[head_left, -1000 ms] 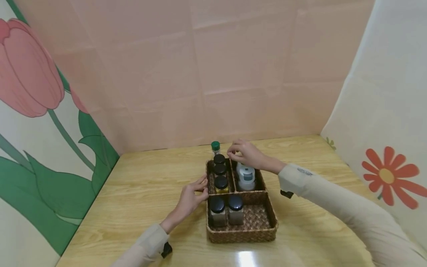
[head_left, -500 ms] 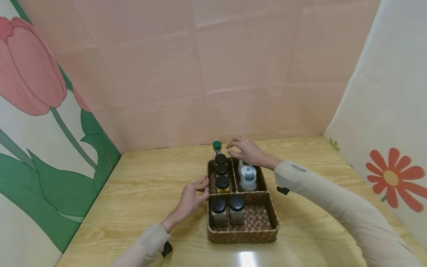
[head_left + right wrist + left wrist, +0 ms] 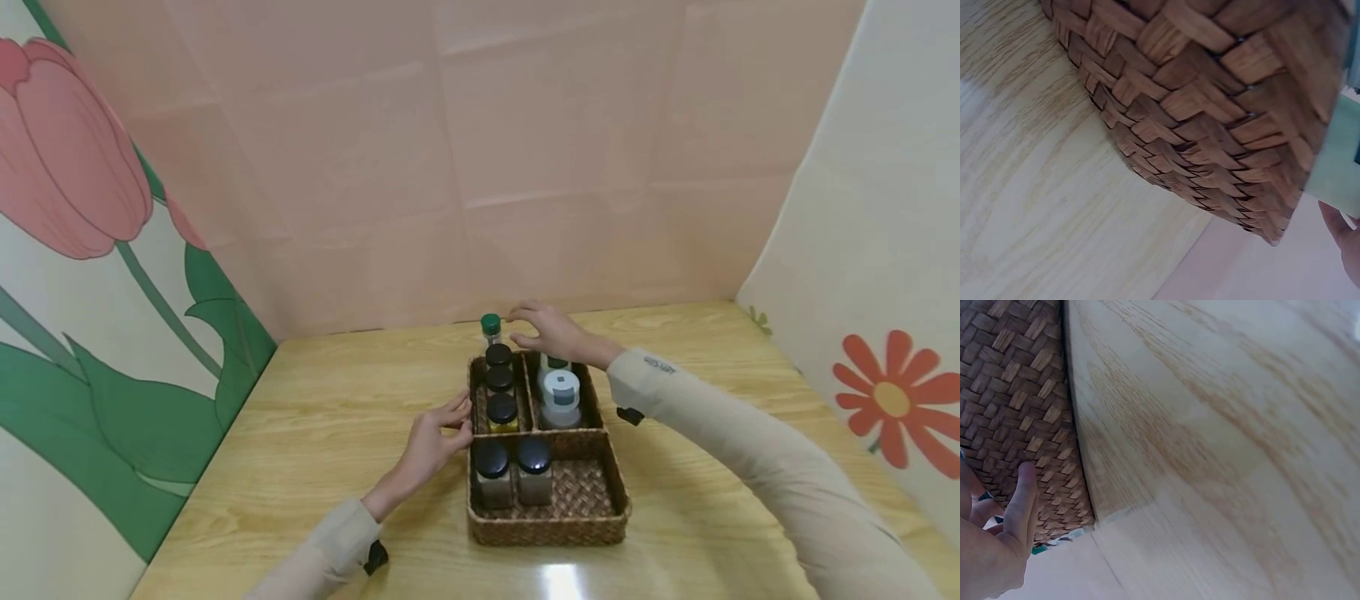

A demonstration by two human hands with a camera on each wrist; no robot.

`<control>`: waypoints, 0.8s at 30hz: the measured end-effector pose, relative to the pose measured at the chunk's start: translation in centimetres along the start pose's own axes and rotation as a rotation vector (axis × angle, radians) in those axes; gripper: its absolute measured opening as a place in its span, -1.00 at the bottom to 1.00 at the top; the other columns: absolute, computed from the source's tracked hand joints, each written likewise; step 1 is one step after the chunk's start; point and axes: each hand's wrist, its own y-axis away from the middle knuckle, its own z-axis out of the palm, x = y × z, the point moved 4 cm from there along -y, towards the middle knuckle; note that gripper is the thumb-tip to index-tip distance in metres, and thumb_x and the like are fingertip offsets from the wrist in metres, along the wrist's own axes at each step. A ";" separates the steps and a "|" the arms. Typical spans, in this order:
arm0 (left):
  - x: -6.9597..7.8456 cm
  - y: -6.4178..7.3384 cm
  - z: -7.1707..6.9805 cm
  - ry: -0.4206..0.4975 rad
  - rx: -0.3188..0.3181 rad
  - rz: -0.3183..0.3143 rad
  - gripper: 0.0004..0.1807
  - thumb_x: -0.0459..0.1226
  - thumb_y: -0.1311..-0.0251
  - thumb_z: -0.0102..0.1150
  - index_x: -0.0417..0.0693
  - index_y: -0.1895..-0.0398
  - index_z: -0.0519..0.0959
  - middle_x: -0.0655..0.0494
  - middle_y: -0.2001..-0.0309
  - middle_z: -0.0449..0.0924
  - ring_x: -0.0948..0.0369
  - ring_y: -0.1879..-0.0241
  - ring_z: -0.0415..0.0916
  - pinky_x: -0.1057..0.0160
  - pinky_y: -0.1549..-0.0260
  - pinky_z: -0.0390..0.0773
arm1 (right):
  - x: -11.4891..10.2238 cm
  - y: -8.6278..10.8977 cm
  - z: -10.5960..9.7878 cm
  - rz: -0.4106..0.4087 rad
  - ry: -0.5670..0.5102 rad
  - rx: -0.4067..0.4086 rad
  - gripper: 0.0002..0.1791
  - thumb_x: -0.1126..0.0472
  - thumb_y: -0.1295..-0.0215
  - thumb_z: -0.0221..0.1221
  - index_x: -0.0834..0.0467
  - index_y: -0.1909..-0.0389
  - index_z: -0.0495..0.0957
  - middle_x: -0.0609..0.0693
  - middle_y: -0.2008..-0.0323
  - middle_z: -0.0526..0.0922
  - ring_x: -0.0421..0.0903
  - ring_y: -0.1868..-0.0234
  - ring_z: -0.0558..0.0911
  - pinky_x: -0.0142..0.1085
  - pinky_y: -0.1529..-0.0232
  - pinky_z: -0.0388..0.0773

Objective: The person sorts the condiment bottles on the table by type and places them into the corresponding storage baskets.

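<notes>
A woven basket with three compartments stands on the table. My left hand touches its left side, thumb and fingertips against the woven wall. My right hand is over the back of the basket, thumb and fingers apart with nothing between them. Its fingertips are close to a green-capped bottle at the back left. Several black-lidded jars stand in the back left compartment. Below my right hand, the back right compartment holds a white-lidded container and a pale bottle partly hidden behind it.
Two black-lidded jars stand at the left of the front compartment. The wooden table runs back to a pink wall covering. Printed flower sheets hang at the left and right.
My right hand has risen slightly and its thumb and fingers have spread apart. The white-lidded container shows more fully. My left hand stays at the basket's side.
</notes>
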 end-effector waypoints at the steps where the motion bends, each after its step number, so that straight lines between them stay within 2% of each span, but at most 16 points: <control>1: 0.0 0.0 0.0 0.003 -0.001 0.000 -0.65 -0.50 -0.27 0.13 -0.46 -0.11 0.53 -0.20 -0.32 0.37 -0.01 0.22 0.69 0.44 0.70 0.38 | 0.1 0.0 0.1 0.008 0.001 -0.006 -0.56 0.04 -0.41 0.20 0.20 -0.19 0.56 0.21 -0.18 0.51 0.13 -0.21 0.48 0.05 -0.15 0.44; 9: 0.3 0.2 0.0 -0.007 -0.001 0.018 -0.65 -0.51 -0.26 0.13 -0.42 -0.12 0.54 -0.22 -0.31 0.38 0.05 0.24 0.70 0.43 0.71 0.34 | 0.4 -0.8 0.4 0.022 -0.010 -0.030 -0.52 0.06 -0.40 0.21 0.28 -0.20 0.52 0.21 -0.15 0.54 0.14 -0.18 0.51 0.06 -0.13 0.45; 18: 0.3 0.3 0.4 0.041 0.007 0.002 -0.66 -0.55 -0.25 0.15 -0.45 -0.11 0.52 -0.23 -0.31 0.37 -0.08 0.24 0.68 0.46 0.73 0.27 | 0.5 -1.8 1.0 0.061 0.000 -0.141 -0.45 0.17 -0.38 0.24 0.24 -0.33 0.43 0.23 -0.28 0.43 0.18 -0.29 0.42 0.07 -0.21 0.39; 21: 0.9 0.5 0.4 0.040 0.012 0.001 -0.67 -0.58 -0.24 0.13 -0.46 -0.09 0.52 -0.28 -0.30 0.36 -0.14 0.25 0.67 0.47 0.74 0.22 | 0.5 -2.1 1.1 0.044 -0.010 -0.154 -0.46 0.20 -0.37 0.24 0.26 -0.32 0.43 0.25 -0.28 0.44 0.19 -0.28 0.43 0.07 -0.20 0.40; 24: 2.3 0.7 0.1 0.046 0.010 -0.003 -0.67 -0.61 -0.23 0.10 -0.49 -0.08 0.51 -0.33 -0.29 0.34 -0.21 0.24 0.66 0.49 0.73 0.19 | 0.4 -2.2 1.1 0.027 -0.007 -0.173 -0.45 0.20 -0.39 0.22 0.27 -0.34 0.40 0.26 -0.29 0.42 0.19 -0.29 0.42 0.07 -0.22 0.38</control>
